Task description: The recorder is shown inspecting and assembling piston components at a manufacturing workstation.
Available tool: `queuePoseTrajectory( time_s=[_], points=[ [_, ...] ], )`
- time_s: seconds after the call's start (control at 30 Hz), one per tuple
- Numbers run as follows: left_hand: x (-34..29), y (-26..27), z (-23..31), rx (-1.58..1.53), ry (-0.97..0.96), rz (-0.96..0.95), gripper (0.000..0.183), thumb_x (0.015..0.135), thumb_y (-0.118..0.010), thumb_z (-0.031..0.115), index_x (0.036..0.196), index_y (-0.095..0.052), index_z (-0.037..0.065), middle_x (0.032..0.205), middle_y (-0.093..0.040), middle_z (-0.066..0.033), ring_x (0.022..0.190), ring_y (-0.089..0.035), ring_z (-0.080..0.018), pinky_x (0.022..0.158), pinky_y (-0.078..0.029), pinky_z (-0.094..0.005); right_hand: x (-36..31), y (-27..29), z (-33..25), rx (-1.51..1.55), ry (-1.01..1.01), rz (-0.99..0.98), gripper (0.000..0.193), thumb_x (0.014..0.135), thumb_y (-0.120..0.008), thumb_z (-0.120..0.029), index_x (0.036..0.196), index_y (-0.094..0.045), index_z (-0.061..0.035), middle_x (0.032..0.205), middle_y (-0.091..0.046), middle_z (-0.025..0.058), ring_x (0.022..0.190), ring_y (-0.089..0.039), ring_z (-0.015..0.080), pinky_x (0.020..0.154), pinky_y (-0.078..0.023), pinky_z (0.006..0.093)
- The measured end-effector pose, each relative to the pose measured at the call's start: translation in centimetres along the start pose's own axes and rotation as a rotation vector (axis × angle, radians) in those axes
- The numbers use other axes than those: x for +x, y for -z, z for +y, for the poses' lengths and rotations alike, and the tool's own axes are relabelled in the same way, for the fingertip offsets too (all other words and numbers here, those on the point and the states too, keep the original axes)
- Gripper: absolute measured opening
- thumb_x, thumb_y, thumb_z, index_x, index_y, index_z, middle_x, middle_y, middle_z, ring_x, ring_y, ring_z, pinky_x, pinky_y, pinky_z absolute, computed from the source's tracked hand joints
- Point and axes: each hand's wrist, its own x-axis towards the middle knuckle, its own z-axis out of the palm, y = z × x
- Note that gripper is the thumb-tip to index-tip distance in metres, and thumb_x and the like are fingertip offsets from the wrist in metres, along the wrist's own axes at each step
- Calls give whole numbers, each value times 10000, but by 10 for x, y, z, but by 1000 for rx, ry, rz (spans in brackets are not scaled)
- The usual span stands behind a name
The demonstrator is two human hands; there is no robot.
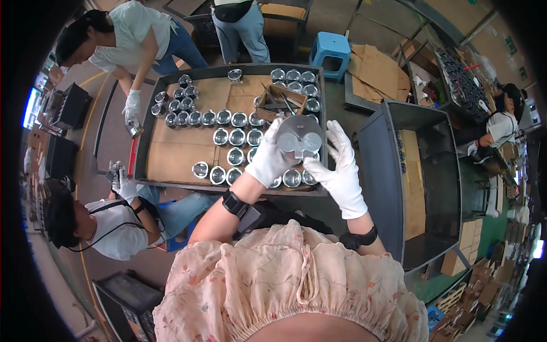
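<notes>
A round metal piston (299,135) is held up over the right end of the work table, its machined crown with two shallow round recesses facing me. My left hand (269,155), in a white glove, grips the piston's left side. Beside its right edge, my gloved right hand (341,168) has its fingers spread, the thumb close to the lower rim; whether it touches I cannot tell. Several shiny pistons (237,137) stand in rows on the brown cardboard of the table below. A small cardboard box (280,101) with dark tools lies just beyond the held piston.
The table has a raised dark metal rim (228,186). A co-worker (122,40) at the far left holds a piston; another person (114,222) sits at the left with a part in gloved hands. To the right stands a deep grey metal cart (430,188); a blue stool (330,52) is behind.
</notes>
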Motion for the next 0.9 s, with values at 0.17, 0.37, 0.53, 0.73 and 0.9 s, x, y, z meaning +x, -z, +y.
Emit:
queuePoseTrajectory(
  time_s=[0.17, 0.37, 0.53, 0.73, 0.9],
  points=[
    [20, 12, 6, -304, 250, 181, 454, 1022, -373, 343, 1352, -441, 38, 1205, -584, -140, 1017, -609, -201, 891, -494, -334, 2, 2, 5, 1150, -575, -185, 683, 914, -612, -123, 1479, -229, -80, 1435, -387, 153, 1264, -485, 295, 1011, -471, 420],
    [20, 20, 46, 356, -141, 26, 324, 950, -490, 125, 1260, -560, 64, 1044, -616, -199, 900, -597, -302, 795, -483, -376, -4, -16, 10, 1756, -737, -125, 636, 929, -606, -311, 1443, -309, -82, 1426, -402, 183, 1218, -496, 401, 941, -515, 537],
    [11, 16, 80, 41, 183, 213, 283, 991, -515, 212, 1098, -555, -48, 945, -630, -76, 838, -573, -133, 755, -456, -265, -8, -22, 7, 2155, -832, -192, 694, 917, -511, -539, 1412, -361, -77, 1381, -435, 224, 1126, -534, 459, 875, -549, 542],
    [10, 17, 57, 252, -81, 204, 215, 934, -550, 196, 1062, -688, 90, 994, -640, -141, 942, -566, -327, 813, -468, -390, -10, -26, 5, 2319, -989, -204, 736, 872, -554, -575, 1381, -392, -70, 1309, -484, 226, 1051, -566, 433, 837, -565, 535],
    [6, 24, 49, -39, 301, 208, 313, 964, -556, 254, 1149, -621, 11, 969, -654, -68, 860, -587, -158, 787, -462, -286, -10, -20, 7, 2110, -854, -178, 689, 910, -565, -448, 1435, -310, -82, 1419, -359, 255, 1144, -514, 446, 896, -524, 561]
  ],
)
